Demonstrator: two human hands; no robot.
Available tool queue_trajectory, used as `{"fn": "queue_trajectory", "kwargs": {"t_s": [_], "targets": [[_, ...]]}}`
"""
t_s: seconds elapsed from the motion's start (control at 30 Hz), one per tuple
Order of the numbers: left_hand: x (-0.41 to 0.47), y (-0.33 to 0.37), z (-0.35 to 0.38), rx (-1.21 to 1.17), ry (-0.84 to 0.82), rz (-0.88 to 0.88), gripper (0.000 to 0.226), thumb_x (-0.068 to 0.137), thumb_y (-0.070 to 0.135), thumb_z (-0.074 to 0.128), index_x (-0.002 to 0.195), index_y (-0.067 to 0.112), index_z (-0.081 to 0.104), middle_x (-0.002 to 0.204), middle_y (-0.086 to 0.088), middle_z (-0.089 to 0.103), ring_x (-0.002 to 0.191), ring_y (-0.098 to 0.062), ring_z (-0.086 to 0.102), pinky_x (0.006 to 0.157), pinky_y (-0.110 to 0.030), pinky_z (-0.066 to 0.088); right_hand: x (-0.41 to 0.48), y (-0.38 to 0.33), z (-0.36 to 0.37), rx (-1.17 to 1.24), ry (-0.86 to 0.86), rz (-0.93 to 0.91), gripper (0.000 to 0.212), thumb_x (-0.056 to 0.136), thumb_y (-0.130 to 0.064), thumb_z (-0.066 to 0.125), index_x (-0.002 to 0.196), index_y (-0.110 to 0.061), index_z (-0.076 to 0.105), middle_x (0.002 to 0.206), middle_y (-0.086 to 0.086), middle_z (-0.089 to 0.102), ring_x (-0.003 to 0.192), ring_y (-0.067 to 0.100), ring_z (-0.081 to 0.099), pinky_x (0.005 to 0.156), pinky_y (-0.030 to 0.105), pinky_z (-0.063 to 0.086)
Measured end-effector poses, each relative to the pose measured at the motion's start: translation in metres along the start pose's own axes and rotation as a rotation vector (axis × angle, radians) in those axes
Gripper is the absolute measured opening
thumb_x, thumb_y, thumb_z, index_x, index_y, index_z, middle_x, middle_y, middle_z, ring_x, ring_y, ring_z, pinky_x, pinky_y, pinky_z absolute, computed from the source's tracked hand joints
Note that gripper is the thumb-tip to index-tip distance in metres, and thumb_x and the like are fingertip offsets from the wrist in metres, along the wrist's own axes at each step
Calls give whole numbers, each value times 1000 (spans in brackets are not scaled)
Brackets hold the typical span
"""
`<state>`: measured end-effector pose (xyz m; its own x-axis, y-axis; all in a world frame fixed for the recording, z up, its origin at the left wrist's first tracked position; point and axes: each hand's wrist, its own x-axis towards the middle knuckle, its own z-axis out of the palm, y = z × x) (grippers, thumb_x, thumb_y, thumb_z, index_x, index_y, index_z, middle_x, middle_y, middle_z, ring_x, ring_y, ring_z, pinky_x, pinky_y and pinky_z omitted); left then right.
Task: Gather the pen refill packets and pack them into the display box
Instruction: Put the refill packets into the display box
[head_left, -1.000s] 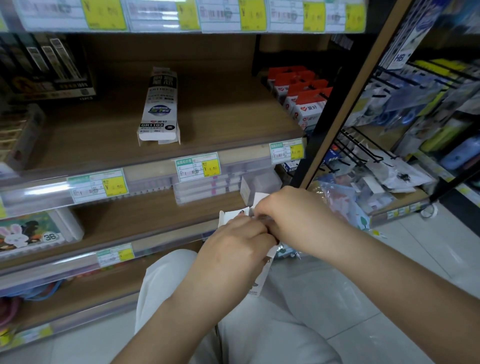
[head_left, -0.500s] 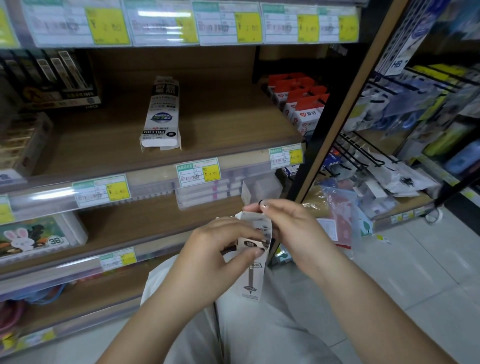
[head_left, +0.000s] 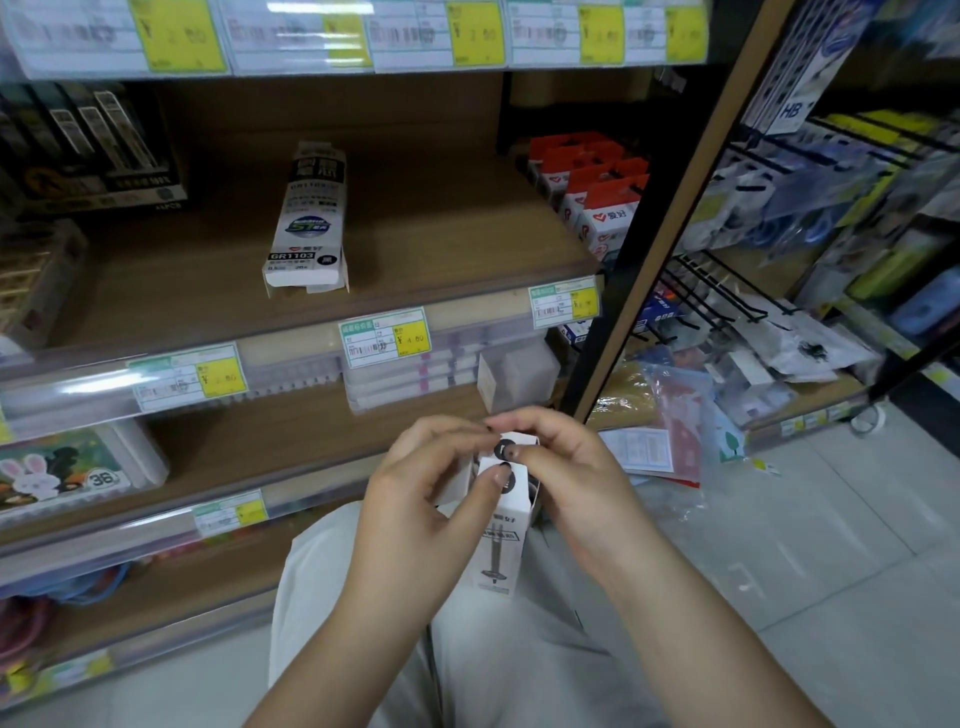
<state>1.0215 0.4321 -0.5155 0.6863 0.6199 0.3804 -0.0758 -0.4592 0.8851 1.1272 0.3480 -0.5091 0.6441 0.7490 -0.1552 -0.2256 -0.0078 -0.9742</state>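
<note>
Both hands are clamped on a narrow white display box (head_left: 500, 551), held upright over the person's lap in front of the shelving. The left hand (head_left: 423, 501) wraps its left side with the thumb pressed on the front, and the right hand (head_left: 574, 478) pinches the top flap. On the wooden shelf (head_left: 441, 249) above lies a flat white refill box (head_left: 307, 223), well apart from the red-topped packs (head_left: 605, 195).

White shelf box (head_left: 306, 218) reads GR1103, bunny case (head_left: 62, 473) 36, hanging card (head_left: 792, 111) HB.
</note>
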Motion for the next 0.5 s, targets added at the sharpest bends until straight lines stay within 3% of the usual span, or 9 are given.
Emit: {"fn": "queue_trajectory", "kwargs": {"t_s": [0.17,0.33,0.5], "targets": [[-4,2,8,22,59,-58,15,77,36,57,88,32,67,100,18,62,106,-15,58,90,-41,49,-10,10,7,25,105,-93,24,78,-20,52,91,-22,72,101,2,71,99,24,65,88,39,47],[-7,-1,13,40,50,-44,14,81,37,56,90,32,66,104,16,63,109,-14,57,98,-61,37,-17,18,14,132,194,-133,35,86,-27,39,96,-20,71,100,7,71,97,23,65,86,36,48],[1,-9,11,-25,23,-14,12,80,33,57,88,30,66,103,17,64,105,-8,59,97,-64,36,-22,18,17,137,258,-156,34,86,-17,40,95,-26,72,100,0,72,95,16,66,80,29,47]]}}
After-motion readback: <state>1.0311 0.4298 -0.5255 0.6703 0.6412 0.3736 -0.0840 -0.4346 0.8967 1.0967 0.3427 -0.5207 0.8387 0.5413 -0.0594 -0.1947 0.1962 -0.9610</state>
